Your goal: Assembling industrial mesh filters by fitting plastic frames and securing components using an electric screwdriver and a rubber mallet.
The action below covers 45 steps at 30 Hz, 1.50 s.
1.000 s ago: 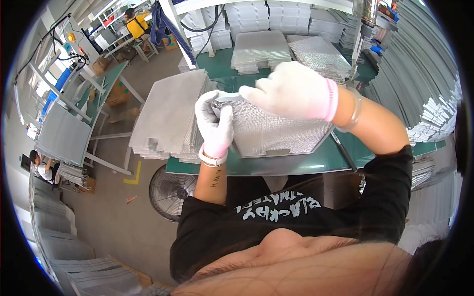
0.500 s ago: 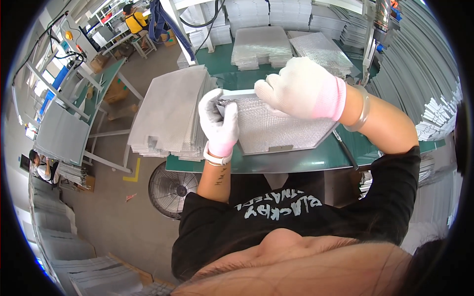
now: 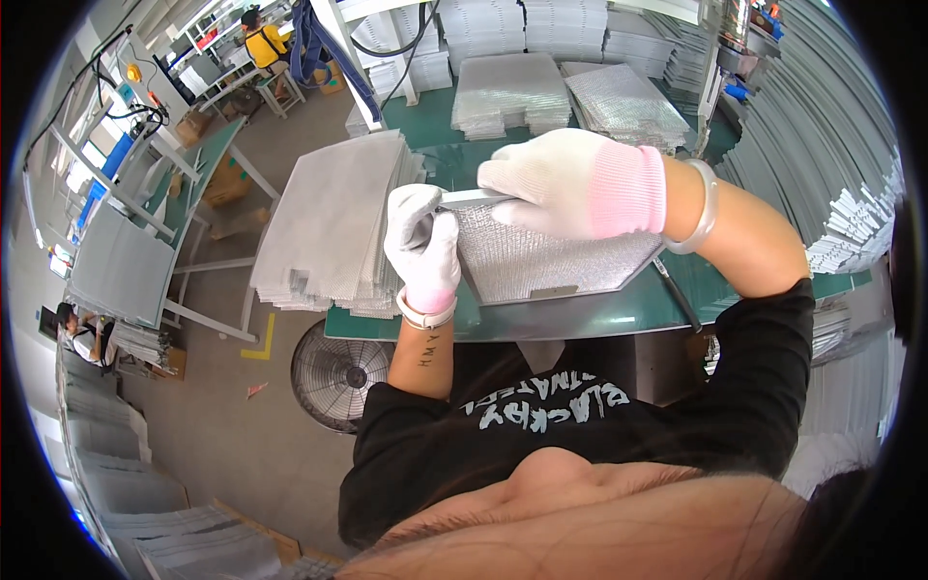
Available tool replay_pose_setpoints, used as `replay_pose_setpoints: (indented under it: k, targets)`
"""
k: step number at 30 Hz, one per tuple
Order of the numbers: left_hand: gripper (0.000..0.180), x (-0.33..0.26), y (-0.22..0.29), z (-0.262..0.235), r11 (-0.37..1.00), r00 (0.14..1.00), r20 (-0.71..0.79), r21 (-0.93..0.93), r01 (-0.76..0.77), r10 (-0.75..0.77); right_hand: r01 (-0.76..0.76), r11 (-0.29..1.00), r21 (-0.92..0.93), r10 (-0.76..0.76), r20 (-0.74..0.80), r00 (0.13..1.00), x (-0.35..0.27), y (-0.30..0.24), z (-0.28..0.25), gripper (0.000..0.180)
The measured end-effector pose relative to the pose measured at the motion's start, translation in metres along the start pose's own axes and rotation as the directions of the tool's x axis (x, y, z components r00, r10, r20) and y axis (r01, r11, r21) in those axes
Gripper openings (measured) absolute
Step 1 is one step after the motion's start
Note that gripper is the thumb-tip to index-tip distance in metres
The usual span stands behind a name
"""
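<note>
- I see a green surface (image 3: 580, 314) with a big stack of silver mesh sheets (image 3: 333, 227) on its left side.
- One mesh sheet (image 3: 551, 261) lies flat in front of me.
- My right hand (image 3: 570, 184) has its fingers closed on the sheet's top edge.
- My left hand (image 3: 423, 246) has its fingers pinched on the top left corner.

Mesh panel (image 3: 551, 256): silvery metal, finely textured, dull sheen. Both hands: white knit cloth gloves, pink cuffs. Table (image 3: 590, 314): green, smooth, slightly glossy top.
</note>
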<state>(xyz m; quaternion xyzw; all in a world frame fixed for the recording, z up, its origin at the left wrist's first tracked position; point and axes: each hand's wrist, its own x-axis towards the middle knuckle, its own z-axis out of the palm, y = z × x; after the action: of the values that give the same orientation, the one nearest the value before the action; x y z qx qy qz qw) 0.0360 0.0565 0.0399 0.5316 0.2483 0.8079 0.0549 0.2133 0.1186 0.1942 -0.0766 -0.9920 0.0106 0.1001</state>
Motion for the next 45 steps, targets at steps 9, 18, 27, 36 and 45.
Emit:
replay_pose_setpoints:
  k: [9,18,27,36,45]
  targets:
    - [0.026,0.000,-0.003,0.011,0.998,0.999,0.016,-0.053,-0.037,0.038,-0.144,0.954,-0.263,0.135,-0.052,0.989,-0.014,-0.013,0.012,0.018]
    - [0.023,-0.001,0.006,0.014,0.991,0.996,0.094,-0.136,0.010,0.003,-0.115,0.934,0.338,0.067,0.150,0.986,-0.011,0.011,0.003,0.025]
    - [0.032,-0.006,0.001,0.007,0.999,0.995,0.098,0.026,-0.019,0.016,-0.023,0.999,-0.043,0.025,0.040,0.999,-0.002,-0.002,0.016,0.024]
    - [0.044,-0.006,-0.008,-0.014,0.985,0.980,0.105,-0.006,0.170,-0.169,-0.248,0.966,-0.076,0.070,-0.843,0.533,-0.130,0.025,0.021,0.026]
    - [0.030,0.081,0.029,0.053,0.976,0.868,0.475,0.213,0.044,-0.143,-0.976,0.216,-0.014,0.954,-0.209,0.214,-0.296,0.039,0.254,0.033]
